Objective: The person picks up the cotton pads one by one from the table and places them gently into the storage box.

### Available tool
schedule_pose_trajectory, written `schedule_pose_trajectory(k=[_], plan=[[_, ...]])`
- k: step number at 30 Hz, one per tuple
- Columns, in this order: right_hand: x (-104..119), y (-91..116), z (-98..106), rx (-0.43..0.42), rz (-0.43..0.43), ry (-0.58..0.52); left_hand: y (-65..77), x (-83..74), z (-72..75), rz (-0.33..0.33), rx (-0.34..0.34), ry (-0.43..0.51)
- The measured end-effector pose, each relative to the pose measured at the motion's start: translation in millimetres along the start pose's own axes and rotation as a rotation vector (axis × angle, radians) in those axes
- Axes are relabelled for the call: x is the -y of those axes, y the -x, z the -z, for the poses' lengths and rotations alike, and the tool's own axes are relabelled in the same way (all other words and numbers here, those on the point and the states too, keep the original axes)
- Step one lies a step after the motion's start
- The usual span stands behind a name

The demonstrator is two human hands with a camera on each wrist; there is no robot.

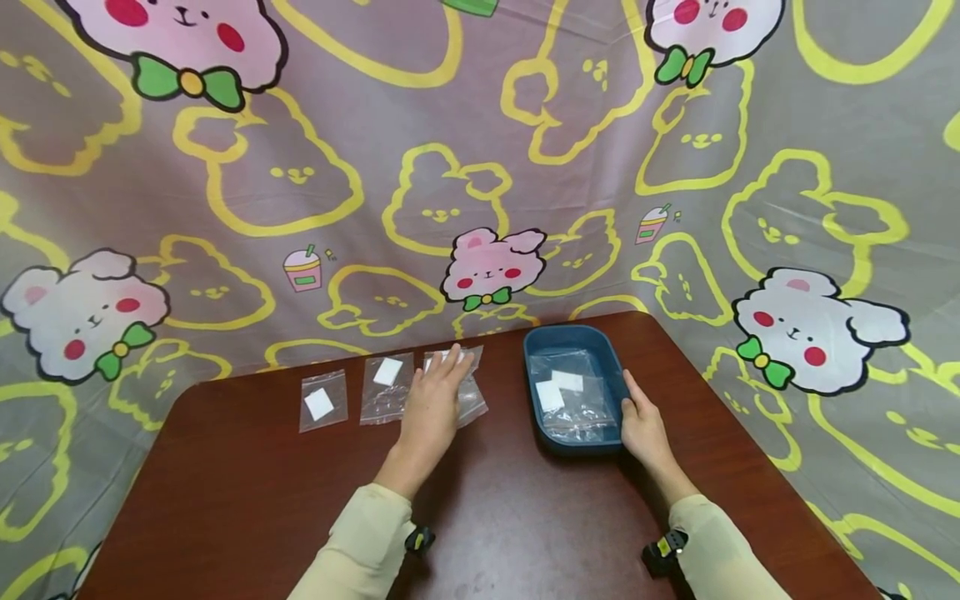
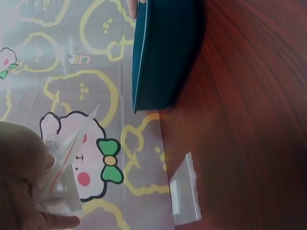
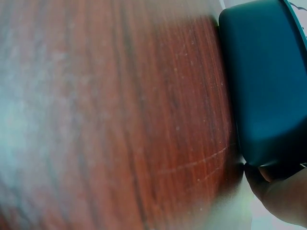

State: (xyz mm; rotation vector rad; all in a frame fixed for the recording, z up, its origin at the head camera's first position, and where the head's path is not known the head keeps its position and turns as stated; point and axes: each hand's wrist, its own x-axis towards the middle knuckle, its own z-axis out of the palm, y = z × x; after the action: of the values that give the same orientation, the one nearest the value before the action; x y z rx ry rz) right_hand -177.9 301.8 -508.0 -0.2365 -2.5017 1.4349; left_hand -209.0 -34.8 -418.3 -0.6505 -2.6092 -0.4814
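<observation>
My left hand is over the small clear zip bags at the table's back. In the left wrist view it pinches a clear zip bag with a red line along its seal, held above the table. Another bag lies on the table beyond. Farther left are a bag with a white card and a larger bag, also with a white piece. My right hand grips the right side of a blue tray. Inside the tray lie overlapping clear bags with white pieces.
The dark brown wooden table reaches back to a patterned cloth that hangs close behind it and along the right side. The tray stands near the table's back right corner. Dark wrist cameras sit at both cuffs.
</observation>
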Motion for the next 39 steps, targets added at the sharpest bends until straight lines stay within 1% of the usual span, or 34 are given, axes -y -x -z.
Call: schedule_pose_trajectory(k=[6, 18, 23, 29, 34, 39], plan=[[-1, 0, -2, -0.004, 0.003, -0.022, -6.4, -12.2, -5.5, -0.009, 0.017, 0.007], [-1, -2, -2, -0.013, 0.006, -0.016, -21.9, -34.5, -14.0, -0.02, 0.099, 0.002], [-2, -2, 0, -0.001, -0.005, -0.022, -27.0, -43.4, -21.2, -0.048, 0.111, 0.006], [-1, -2, 1, 0.0, -0.016, -0.015, -33.0, -53.6, -28.8, -0.065, 0.137, -0.001], [-1, -1, 0, -0.02, 0.003, -0.01, -38.8, -64.3, -37.3, -0.091, 0.147, -0.018], [-2, -1, -2, -0.021, 0.034, -0.045, -44.3, -75.7, -47.0, -0.111, 0.193, -0.038]])
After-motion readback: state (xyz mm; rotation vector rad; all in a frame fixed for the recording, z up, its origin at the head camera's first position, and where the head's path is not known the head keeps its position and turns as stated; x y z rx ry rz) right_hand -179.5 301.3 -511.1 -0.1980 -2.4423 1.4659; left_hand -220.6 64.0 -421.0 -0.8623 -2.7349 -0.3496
